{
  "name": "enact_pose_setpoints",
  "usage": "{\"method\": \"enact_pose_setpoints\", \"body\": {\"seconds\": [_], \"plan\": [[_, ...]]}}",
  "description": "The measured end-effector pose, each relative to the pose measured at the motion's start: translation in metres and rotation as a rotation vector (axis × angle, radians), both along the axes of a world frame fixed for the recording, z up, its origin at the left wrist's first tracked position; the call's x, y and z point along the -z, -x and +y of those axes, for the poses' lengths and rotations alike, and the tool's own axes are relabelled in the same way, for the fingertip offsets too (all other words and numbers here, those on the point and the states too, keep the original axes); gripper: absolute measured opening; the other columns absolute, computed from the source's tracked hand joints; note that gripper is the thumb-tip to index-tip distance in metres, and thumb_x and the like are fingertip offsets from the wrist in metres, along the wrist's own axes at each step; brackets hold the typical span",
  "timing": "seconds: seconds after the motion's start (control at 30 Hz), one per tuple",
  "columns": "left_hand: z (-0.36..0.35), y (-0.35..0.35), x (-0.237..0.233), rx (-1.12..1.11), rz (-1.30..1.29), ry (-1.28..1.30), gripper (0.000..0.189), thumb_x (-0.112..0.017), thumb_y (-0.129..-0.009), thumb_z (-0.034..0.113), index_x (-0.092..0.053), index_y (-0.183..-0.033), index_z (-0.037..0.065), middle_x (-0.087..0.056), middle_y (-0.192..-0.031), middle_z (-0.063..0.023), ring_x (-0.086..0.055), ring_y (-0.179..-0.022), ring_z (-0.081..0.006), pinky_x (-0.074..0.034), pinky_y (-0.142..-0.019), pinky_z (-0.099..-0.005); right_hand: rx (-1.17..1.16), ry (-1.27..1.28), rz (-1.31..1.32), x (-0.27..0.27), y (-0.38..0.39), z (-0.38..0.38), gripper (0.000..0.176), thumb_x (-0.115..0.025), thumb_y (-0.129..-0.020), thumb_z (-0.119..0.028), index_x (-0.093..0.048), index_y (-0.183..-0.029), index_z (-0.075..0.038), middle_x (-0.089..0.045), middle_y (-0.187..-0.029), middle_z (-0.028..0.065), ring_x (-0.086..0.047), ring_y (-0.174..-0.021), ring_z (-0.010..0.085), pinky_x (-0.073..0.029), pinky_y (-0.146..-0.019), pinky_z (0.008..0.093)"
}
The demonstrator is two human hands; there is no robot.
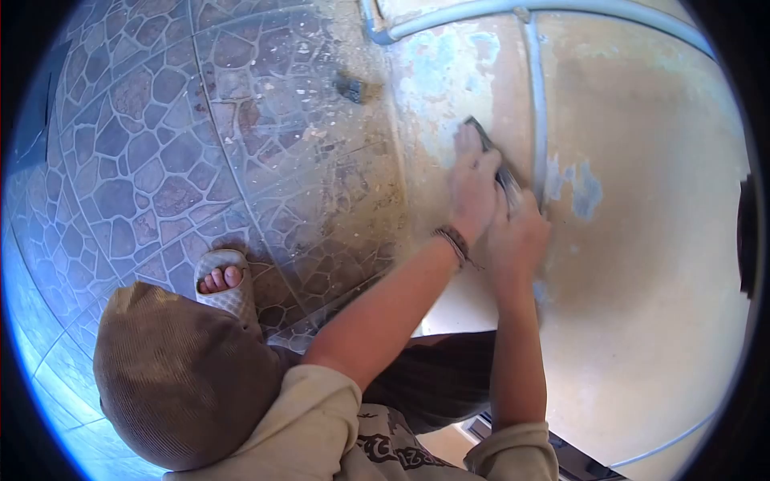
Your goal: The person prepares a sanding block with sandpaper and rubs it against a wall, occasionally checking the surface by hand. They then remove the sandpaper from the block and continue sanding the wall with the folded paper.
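Observation:
A flat scraper [503, 174] with a dark end lies against the wall [449, 88], where paint has come off in pale blue and white patches. My right hand [521, 232] is wrapped round the scraper's lower end. My left hand [473, 183], with a braided bracelet [453, 239] at the wrist, is closed on the scraper farther up, its fingers near the dark tip. Both hands are slightly blurred, and the handle is largely hidden by the fingers.
A pale blue pipe [537, 104] runs along the wall beside my hands and joins another pipe [473, 11]. A dark lump [350, 86] and scattered flakes lie on the stone-patterned floor [160, 152]. My bent knee [180, 373] and slippered foot [226, 280] are at the left.

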State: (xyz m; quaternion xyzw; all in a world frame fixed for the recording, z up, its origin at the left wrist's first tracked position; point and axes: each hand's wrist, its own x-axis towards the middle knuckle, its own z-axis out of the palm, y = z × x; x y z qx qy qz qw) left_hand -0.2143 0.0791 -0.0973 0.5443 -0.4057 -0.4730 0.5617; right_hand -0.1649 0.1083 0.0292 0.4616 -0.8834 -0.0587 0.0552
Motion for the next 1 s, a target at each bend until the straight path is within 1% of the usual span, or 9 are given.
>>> {"method": "enact_pose_setpoints", "body": {"seconds": [0.1, 0.2, 0.3, 0.4, 0.47, 0.6, 0.7, 0.87, 1.0], "plan": [[-0.04, -0.052, 0.003, 0.508, 0.144, -0.156, 0.03, -0.049, -0.091, 0.015, -0.057, -0.11, -0.007, -0.062, -0.11, -0.0241, -0.062, -0.101, -0.0286, -0.047, -0.084, -0.0341, -0.097, -0.027, 0.06, 0.037, 0.015, -0.026, 0.034, -0.056, -0.09, -0.035, -0.06, -0.086, -0.002, -0.064, -0.074, 0.0242, -0.064, -0.073, 0.042, -0.05, -0.067, 0.0487], [-0.056, -0.077, -0.027, 0.492, 0.706, -0.595, 0.033, -0.05, -0.089, 0.014, -0.057, -0.115, -0.006, -0.056, -0.124, -0.0267, -0.056, -0.116, -0.0281, -0.044, -0.093, -0.0335, -0.136, 0.005, 0.045, 0.035, 0.012, -0.034, 0.034, -0.058, -0.09, -0.035, -0.061, -0.085, -0.001, -0.064, -0.075, 0.0247, -0.064, -0.074, 0.0411, -0.05, -0.066, 0.0481], [-0.022, -0.029, -0.056, 0.159, 0.596, -0.178, 0.038, -0.049, -0.086, 0.015, -0.058, -0.114, -0.01, -0.031, -0.146, -0.0277, -0.026, -0.14, -0.0349, -0.024, -0.113, -0.0338, -0.031, 0.133, -0.095, -0.009, 0.018, 0.0, 0.036, -0.056, -0.091, -0.036, -0.06, -0.086, -0.001, -0.066, -0.078, 0.0239, -0.064, -0.076, 0.0417, -0.05, -0.068, 0.0483], [-0.036, -0.019, -0.023, 0.224, 0.2, 0.09, 0.022, -0.051, -0.084, 0.011, -0.062, -0.097, -0.003, -0.038, -0.14, -0.0308, -0.035, -0.134, -0.0413, -0.032, -0.109, -0.0366, -0.111, 0.172, -0.067, 0.012, 0.031, -0.014, 0.038, -0.055, -0.091, -0.037, -0.061, -0.085, 0.0, -0.065, -0.076, 0.0251, -0.063, -0.076, 0.0443, -0.049, -0.068, 0.0504], [-0.072, -0.051, -0.007, 0.491, 0.29, -0.03, 0.017, -0.053, -0.079, 0.008, -0.062, -0.093, 0.002, -0.043, -0.133, -0.0329, -0.038, -0.128, -0.0474, -0.039, -0.102, -0.0419, -0.145, 0.153, -0.011, 0.032, 0.024, -0.033, 0.038, -0.055, -0.091, -0.037, -0.061, -0.085, 0.001, -0.064, -0.076, 0.0259, -0.063, -0.075, 0.0448, -0.049, -0.067, 0.0509], [-0.034, -0.037, -0.011, 0.358, 0.006, 0.217, 0.022, -0.05, -0.083, 0.009, -0.062, -0.101, 0.002, -0.04, -0.135, -0.0321, -0.039, -0.126, -0.048, -0.042, -0.096, -0.0436, -0.064, 0.128, -0.027, 0.018, 0.021, -0.004, 0.038, -0.055, -0.09, -0.036, -0.059, -0.084, 0.001, -0.063, -0.076, 0.0269, -0.062, -0.076, 0.0457, -0.049, -0.067, 0.0513], [0.003, -0.022, -0.039, 0.15, 0.434, -0.03, 0.025, -0.048, -0.086, 0.011, -0.062, -0.104, 0.002, -0.034, -0.141, -0.0319, -0.034, -0.131, -0.0459, -0.038, -0.102, -0.0412, -0.066, 0.164, -0.115, 0.014, 0.028, 0.018, 0.036, -0.055, -0.09, -0.035, -0.058, -0.084, 0.001, -0.063, -0.076, 0.0271, -0.062, -0.077, 0.0461, -0.049, -0.069, 0.0513], [-0.05, -0.045, 0.012, 0.61, 0.352, -0.094, 0.053, -0.049, -0.086, 0.013, -0.04, -0.136, -0.005, -0.023, -0.15, -0.0257, -0.014, -0.143, -0.0363, -0.018, -0.115, -0.0338, -0.062, 0.051, -0.013, 0.037, 0.024, -0.017, 0.032, -0.058, -0.089, -0.031, -0.06, -0.084, 0.001, -0.062, -0.078, 0.0288, -0.062, -0.077, 0.0463, -0.048, -0.068, 0.0519], [0.004, -0.02, -0.038, 0.274, 0.301, -0.052, 0.048, -0.048, -0.087, 0.01, -0.045, -0.132, -0.005, -0.029, -0.148, -0.0259, -0.02, -0.142, -0.0328, -0.021, -0.114, -0.0326, 0.016, 0.019, -0.083, 0.004, 0.035, 0.021, 0.031, -0.059, -0.088, -0.027, -0.059, -0.087, 0.004, -0.062, -0.078, 0.0298, -0.061, -0.079, 0.0484, -0.047, -0.069, 0.0519]]}}
